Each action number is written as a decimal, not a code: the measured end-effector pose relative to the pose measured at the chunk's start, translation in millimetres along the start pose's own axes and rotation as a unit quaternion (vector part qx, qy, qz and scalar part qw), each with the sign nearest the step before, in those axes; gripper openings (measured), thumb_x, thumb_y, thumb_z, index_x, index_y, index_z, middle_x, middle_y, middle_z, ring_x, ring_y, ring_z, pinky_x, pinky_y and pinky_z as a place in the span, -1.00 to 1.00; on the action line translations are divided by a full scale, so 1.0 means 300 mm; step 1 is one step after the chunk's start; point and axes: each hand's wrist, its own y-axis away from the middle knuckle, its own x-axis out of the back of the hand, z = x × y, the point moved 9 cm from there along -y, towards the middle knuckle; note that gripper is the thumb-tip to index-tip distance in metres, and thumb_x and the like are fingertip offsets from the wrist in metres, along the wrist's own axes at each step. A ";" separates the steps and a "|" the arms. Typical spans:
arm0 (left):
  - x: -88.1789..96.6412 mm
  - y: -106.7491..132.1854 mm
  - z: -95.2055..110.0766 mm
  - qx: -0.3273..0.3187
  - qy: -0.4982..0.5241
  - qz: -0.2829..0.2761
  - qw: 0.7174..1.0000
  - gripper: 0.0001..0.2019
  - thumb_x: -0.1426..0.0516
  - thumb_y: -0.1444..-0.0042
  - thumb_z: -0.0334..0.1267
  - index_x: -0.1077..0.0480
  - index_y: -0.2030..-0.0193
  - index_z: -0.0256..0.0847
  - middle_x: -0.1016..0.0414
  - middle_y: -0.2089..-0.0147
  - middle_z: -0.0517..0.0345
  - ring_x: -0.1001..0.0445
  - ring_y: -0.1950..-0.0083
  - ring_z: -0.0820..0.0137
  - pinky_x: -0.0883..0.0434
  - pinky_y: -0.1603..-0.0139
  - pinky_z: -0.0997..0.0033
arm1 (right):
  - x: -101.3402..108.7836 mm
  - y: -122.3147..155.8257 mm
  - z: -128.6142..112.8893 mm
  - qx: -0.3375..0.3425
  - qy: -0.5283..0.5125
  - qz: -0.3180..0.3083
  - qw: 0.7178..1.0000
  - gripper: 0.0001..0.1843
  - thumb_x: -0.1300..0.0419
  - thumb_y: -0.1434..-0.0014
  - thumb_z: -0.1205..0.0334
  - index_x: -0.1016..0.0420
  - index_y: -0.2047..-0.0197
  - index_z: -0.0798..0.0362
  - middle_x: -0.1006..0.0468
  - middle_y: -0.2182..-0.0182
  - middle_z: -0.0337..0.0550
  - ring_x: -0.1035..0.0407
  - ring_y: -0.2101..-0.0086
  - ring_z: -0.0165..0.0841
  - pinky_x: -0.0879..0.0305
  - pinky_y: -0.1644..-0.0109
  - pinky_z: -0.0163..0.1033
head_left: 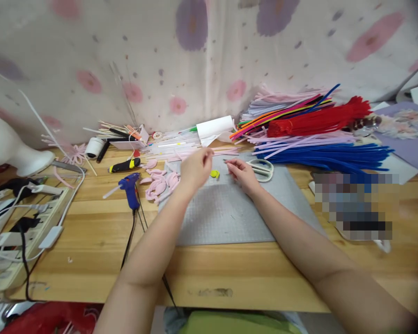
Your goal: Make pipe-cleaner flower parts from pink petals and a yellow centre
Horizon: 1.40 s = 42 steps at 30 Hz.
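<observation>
My left hand (pixel 195 168) hovers over the far edge of the grey cutting mat (pixel 226 218), fingers curled in a pinch on something too small to name. My right hand (pixel 242 175) lies just right of it, fingers pinched on what looks like a thin wire or stem. Between the two hands sits a small yellow piece (pixel 214 174) on the mat. White-handled scissors (pixel 263 168) lie just beyond my right hand. Pink looped petal pieces (pixel 158 182) are heaped to the left of my left hand.
Bundles of pipe cleaners, red (pixel 320 119), blue (pixel 327 157) and pink, lie at the back right. A blue glue gun (pixel 129 188) and a yellow-black knife (pixel 124 165) lie left. A power strip with cables (pixel 24 218) fills the left edge. A white paper roll (pixel 215 126) sits behind.
</observation>
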 end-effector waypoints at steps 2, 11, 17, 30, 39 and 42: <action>-0.108 0.092 -0.016 0.014 -0.021 -0.081 0.996 -0.78 0.04 -0.11 -0.25 -0.44 0.25 -0.13 -0.49 0.33 0.14 -0.41 0.30 0.39 -0.24 0.27 0.46 | -0.023 0.022 -0.031 0.000 -0.058 -0.032 0.998 -0.51 -0.19 0.12 -0.02 -0.36 0.14 0.07 -0.34 0.56 -0.32 -0.08 0.63 -0.56 0.02 0.59 -0.38; -0.086 0.274 -0.162 0.045 -0.116 -0.151 0.981 -0.75 0.05 -0.10 -0.23 -0.45 0.22 -0.08 -0.52 0.21 0.19 -0.42 0.19 0.38 -0.26 0.24 0.45 | 0.023 0.068 0.016 -0.067 -0.170 0.037 0.982 -0.71 -0.26 0.16 0.05 -0.36 0.48 0.10 -0.38 0.65 -0.31 -0.12 0.69 -0.61 0.03 0.67 -0.44; -0.079 0.300 -0.145 0.034 -0.095 -0.138 0.985 -0.72 0.02 -0.10 -0.15 -0.40 0.11 -0.10 -0.50 0.23 0.18 -0.40 0.25 0.43 -0.26 0.27 0.47 | -0.017 0.127 0.050 -0.109 -0.174 -0.015 0.979 -0.73 -0.29 0.18 0.11 -0.36 0.49 0.11 -0.47 0.60 -0.26 -0.20 0.67 -0.61 -0.05 0.66 -0.48; -0.121 0.297 -0.144 0.040 -0.089 -0.115 0.989 -0.81 0.01 -0.10 -0.22 -0.42 0.30 -0.13 -0.49 0.26 0.22 -0.38 0.29 0.46 -0.22 0.32 0.47 | -0.028 0.148 0.071 -0.054 0.023 -0.009 0.998 -0.65 -0.21 0.11 -0.04 -0.30 0.53 0.10 -0.43 0.63 -0.24 -0.15 0.69 -0.59 -0.02 0.67 -0.45; -0.161 0.284 -0.079 0.036 -0.070 -0.068 0.995 -0.80 0.00 -0.10 -0.24 -0.40 0.19 -0.12 -0.47 0.23 0.19 -0.38 0.29 0.47 -0.23 0.29 0.47 | -0.024 0.156 0.040 0.031 0.104 0.000 0.994 -0.66 -0.13 0.03 -0.05 -0.27 0.53 0.07 -0.39 0.66 -0.28 -0.13 0.67 -0.54 -0.05 0.61 -0.40; -0.168 0.287 -0.055 0.033 -0.086 -0.057 0.994 -0.81 0.02 -0.11 -0.25 -0.40 0.22 -0.13 -0.47 0.23 0.18 -0.39 0.27 0.45 -0.23 0.28 0.46 | -0.043 0.169 0.023 0.052 0.118 -0.021 0.991 -0.69 -0.11 -0.01 -0.02 -0.30 0.51 0.07 -0.40 0.64 -0.27 -0.15 0.65 -0.52 -0.08 0.56 -0.38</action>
